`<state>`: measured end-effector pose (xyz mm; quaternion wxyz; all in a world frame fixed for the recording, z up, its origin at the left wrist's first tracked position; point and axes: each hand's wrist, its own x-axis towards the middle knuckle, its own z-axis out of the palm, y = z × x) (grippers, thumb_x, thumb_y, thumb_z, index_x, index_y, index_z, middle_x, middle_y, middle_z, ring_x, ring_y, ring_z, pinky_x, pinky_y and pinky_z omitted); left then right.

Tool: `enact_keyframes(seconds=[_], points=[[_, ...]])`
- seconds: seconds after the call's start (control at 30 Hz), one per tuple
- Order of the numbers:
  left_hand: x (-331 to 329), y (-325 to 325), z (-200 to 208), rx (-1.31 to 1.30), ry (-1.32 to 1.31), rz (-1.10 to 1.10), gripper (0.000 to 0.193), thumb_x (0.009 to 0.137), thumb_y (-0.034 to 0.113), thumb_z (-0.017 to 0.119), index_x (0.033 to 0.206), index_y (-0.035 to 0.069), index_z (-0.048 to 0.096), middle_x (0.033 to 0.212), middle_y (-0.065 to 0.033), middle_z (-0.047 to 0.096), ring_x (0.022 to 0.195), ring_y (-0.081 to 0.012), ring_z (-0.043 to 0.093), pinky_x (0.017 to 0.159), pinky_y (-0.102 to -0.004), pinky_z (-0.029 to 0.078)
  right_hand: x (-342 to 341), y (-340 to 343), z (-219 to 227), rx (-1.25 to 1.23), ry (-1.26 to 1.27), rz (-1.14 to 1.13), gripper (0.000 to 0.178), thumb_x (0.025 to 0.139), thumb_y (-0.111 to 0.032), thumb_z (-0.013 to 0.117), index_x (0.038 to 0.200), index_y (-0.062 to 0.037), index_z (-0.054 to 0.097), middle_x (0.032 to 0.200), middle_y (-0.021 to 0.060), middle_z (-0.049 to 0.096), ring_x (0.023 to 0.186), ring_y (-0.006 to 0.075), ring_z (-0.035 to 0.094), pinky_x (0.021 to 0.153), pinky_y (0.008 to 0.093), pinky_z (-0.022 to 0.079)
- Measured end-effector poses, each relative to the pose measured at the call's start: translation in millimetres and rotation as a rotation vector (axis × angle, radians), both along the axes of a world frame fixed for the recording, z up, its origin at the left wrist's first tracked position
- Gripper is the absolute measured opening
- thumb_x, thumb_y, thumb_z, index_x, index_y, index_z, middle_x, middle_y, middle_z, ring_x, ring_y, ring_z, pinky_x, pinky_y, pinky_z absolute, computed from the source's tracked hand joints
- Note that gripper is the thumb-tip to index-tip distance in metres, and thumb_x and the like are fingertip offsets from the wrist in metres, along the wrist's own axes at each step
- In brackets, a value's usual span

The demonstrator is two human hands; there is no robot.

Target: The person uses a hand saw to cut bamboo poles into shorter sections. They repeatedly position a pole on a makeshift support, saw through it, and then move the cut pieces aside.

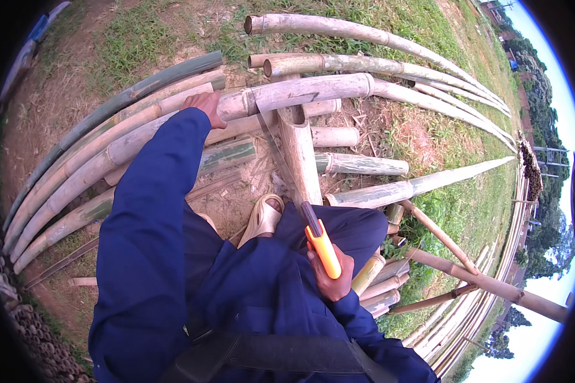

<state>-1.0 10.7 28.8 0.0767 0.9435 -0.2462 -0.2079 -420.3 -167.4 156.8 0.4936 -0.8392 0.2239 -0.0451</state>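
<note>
Left fingers (201,101) curled over bamboo pole (313,90) beside saw blade (273,145); right fingers (314,260) clasping orange handle (326,254).

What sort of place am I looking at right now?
Probably an outdoor bamboo-cutting yard: long bamboo poles lie over grass, shorter lengths lie nearby, and the right hand grips an orange-handled saw, its blade across a thick pole.

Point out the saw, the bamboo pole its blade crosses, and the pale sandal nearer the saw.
Saw (325,250): head view, orange part of its handle.
Bamboo pole (300,92): head view, section right of the saw.
Pale sandal (268,223): head view, its strap.
</note>
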Motion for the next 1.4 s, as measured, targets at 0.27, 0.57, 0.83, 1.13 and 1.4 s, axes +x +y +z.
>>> enact_keyframes(seconds=[0.27, 0.57, 0.83, 1.13, 1.4], points=[[-37.9, -1.9, 29.2, -0.08, -0.043, -0.075, 0.07, 0.064, 0.037, 0.086, 0.122, 0.003, 0.063, 0.11, -0.0236, 0.072, 0.111, -0.0424, 0.066, 0.098, -0.0506, 0.051, 167.9, 16.9, -45.3, 0.047, -0.236, 0.049, 0.02, 0.094, -0.015, 0.075, 0.094, 0.0021, 0.064, 0.072, 0.0156, 0.065, 0.061, 0.0276, 0.06, 0.061, 0.0391, 0.049], [-30.0, 8.3, 22.3, -0.117, -0.073, -0.028, 0.07, 0.065, 0.038, 0.085, 0.122, 0.004, 0.063, 0.114, -0.0228, 0.072, 0.111, -0.0417, 0.067, 0.098, -0.0507, 0.052, 13.4, 20.6, -31.3, 0.1, -0.123, 0.027, 0.031, 0.091, -0.004, 0.073, 0.121, 0.0019, 0.069, 0.094, 0.0154, 0.075, 0.083, 0.0185, 0.074, 0.078, 0.0305, 0.055], [-43.6, -1.3, 41.1, -0.083, -0.096, -0.056, 0.071, 0.068, 0.041, 0.086, 0.121, 0.001, 0.061, 0.108, -0.0206, 0.073, 0.108, -0.0395, 0.069, 0.097, -0.0506, 0.052, 124.3, 15.2, -62.4, 0.289, -0.137, -0.024, 0.017, 0.094, -0.012, 0.073, 0.094, 0.0027, 0.064, 0.067, 0.0119, 0.059, 0.062, 0.0141, 0.054, 0.06, 0.0347, 0.047], [-38.1, 0.9, 32.9, -0.061, -0.087, -0.017, 0.07, 0.067, 0.037, 0.085, 0.124, 0.004, 0.061, 0.112, -0.0209, 0.072, 0.11, -0.0396, 0.067, 0.096, -0.0495, 0.052, 56.4, 17.6, -27.6, 0.156, -0.142, 0.043, 0.026, 0.092, -0.004, 0.072, 0.117, 0.0031, 0.069, 0.092, 0.0159, 0.076, 0.085, 0.0193, 0.075, 0.077, 0.0313, 0.056], [-44.0, 4.8, 36.4, -0.134, -0.126, -0.061, 0.065, 0.069, 0.038, 0.086, 0.117, 0.001, 0.062, 0.108, -0.0219, 0.072, 0.107, -0.0416, 0.068, 0.094, -0.0516, 0.053, 83.3, 18.9, -46.2, 0.152, -0.094, 0.034, 0.016, 0.094, -0.007, 0.072, 0.105, 0.0028, 0.068, 0.078, 0.0101, 0.068, 0.071, 0.0119, 0.06, 0.067, 0.0314, 0.051]])
